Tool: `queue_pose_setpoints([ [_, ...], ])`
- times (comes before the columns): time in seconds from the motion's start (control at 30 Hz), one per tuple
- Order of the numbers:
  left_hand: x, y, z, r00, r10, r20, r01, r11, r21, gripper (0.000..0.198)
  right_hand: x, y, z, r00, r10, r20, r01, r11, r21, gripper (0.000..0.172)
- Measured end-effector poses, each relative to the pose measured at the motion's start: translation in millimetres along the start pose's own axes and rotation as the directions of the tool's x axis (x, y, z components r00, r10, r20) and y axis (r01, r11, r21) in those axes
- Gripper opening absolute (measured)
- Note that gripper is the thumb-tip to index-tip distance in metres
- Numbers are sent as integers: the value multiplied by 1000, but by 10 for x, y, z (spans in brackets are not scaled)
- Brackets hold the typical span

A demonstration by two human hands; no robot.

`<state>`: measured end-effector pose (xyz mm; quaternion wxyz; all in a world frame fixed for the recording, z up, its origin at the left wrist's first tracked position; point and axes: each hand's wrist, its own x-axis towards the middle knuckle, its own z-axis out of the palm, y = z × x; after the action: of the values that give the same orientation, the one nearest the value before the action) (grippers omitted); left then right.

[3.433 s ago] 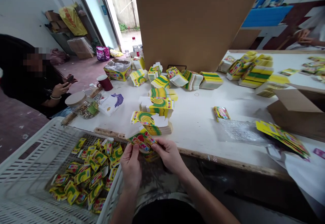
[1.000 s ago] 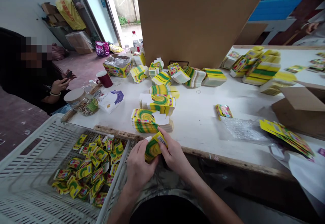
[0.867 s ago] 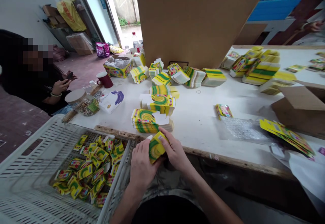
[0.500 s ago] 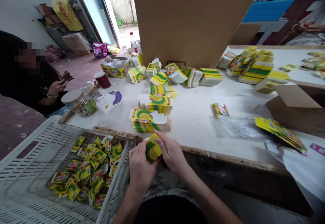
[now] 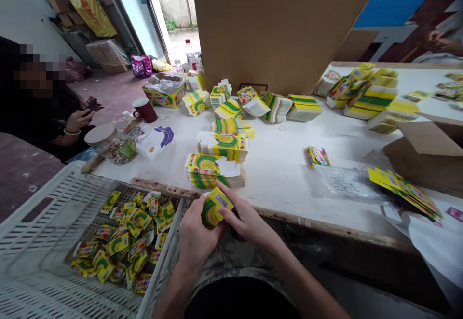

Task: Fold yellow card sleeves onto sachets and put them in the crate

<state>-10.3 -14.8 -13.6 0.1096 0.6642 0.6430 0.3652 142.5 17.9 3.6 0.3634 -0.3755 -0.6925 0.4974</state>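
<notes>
Both hands grip one small yellow-and-green carton [image 5: 213, 208] in front of the table's near edge, its barcode side facing up. My left hand [image 5: 197, 234] is closed round its left and lower side. From the right, my right hand [image 5: 244, 215] closes on it, the thumb lying below the barcode. Just beyond the hands lies a stack of flat cartons [image 5: 204, 170], with a second stack of flat cartons [image 5: 231, 144] behind it. To the left, a white plastic crate [image 5: 32, 242] holds many small folded cartons [image 5: 119, 244].
More carton bundles [image 5: 304, 107] line the back by a tall cardboard panel [image 5: 285, 29]. A lidded jar [image 5: 108, 145], a maroon mug [image 5: 145, 110] and a tissue pack [image 5: 155, 143] stand left. Bubble wrap [image 5: 340, 181] and an open box [image 5: 427, 150] lie right. A seated person [image 5: 39, 102] holds a phone.
The carton has turned in my hands, so its barcode now shows. My right thumb has shifted down onto its face. The view has moved slightly.
</notes>
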Motion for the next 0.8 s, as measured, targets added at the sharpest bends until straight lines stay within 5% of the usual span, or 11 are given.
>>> queue_pose_setpoints([
  [0.17, -59, 38, 62, 999, 25, -42, -21, 996, 92, 53, -3, 54, 36, 995, 8, -98, -6, 1000, 21, 63],
  [0.3, -96, 1, 87, 998, -68, 5, 68, 997, -47, 58, -26, -6, 13, 999, 42, -13, -42, 999, 4, 57],
  [0.47, -98, 19, 64, 984, -166, 56, 173, 971, -167, 61, -63, -34, 49, 987, 46, -152, -71, 984, -163, 52],
  [0.67, -58, 40, 5, 981, -115, 158, 140, 977, -159, 63, -75, -44, -140, 992, -124, 3, 124, 991, -56, 73],
  [0.8, -37, 21, -25, 996, -21, 85, 28, 997, -76, 57, -97, -106, -145, 995, -74, 62, 79, 993, -87, 72],
])
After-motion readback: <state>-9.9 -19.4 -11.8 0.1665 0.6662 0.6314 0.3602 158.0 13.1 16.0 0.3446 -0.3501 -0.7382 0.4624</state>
